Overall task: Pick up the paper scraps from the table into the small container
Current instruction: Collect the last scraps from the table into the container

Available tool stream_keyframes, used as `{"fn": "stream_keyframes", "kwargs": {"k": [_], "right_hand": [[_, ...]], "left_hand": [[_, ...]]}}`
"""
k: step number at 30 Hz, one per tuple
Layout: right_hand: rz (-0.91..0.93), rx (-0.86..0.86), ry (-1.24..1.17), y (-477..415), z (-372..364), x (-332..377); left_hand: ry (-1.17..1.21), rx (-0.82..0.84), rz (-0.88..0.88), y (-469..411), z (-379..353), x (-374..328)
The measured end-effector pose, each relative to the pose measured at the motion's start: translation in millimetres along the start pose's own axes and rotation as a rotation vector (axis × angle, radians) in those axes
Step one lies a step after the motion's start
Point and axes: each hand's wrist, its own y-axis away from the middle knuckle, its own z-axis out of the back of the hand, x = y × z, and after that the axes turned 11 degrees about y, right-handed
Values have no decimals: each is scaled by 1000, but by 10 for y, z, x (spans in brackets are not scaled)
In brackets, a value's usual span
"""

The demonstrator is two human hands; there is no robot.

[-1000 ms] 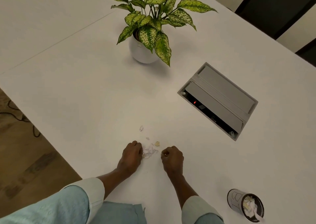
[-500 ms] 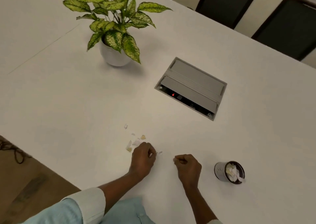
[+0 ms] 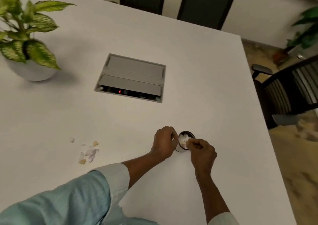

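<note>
I see both hands at the small container (image 3: 186, 140), one on each side of its mouth. Left hand (image 3: 164, 143) sits curled against the container's left wall, fingers (image 3: 173, 135) bunched together at the rim; whether a scrap is pinched in them, I cannot tell. Right hand (image 3: 203, 151) comes in from the near right, fingers (image 3: 193, 141) pinched together on a pale bit of paper right at the rim. The container is a short dark round cup, upright, holding a heap of white and yellowish crumpled paper.

More paper scraps (image 3: 87, 152) lie loose on the tabletop (image 3: 206, 80), well apart to the left of the hands: a small cluster of white, pale lilac and tan torn bits, flat, irregular, with one stray piece a little further left.

Tabletop is white, smooth, matte. Bare surface runs between the scraps and the container. Right edge of the tabletop is near the container's side, beyond it patterned beige floor and a dark chair (image 3: 289, 90). A grey rectangular cable hatch (image 3: 131, 77) is set flush into the middle, flap raised, a red light inside. A potted plant (image 3: 25, 40) with mottled green leaves in a white rounded pot stands far left. Light blue sleeve (image 3: 68, 202) on the left arm, blurred.
</note>
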Motion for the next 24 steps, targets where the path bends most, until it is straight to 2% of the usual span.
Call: {"fn": "stream_keyframes", "kwargs": {"k": [4,11,15,18,21,24], "right_hand": [[-30,3,-50,-279,88,-91],[34,104,76,-454,-4,-220],[57,79,102,-409,-8,-308],[134,-10,127,-289,5,-369],[193,-98,191,-153,-20,-446],[164,-27,243,-69,-87,-521]], "left_hand": [[-91,73,-28,-258,-274,-136],[-154,202,-38,-436,-391,-40],[-53,181,-104,-351,-302,51],[-46,144,-92,-243,-180,162],[-167,145,-50,-76,5,374],[-395,222,-1,157,254,692]]}}
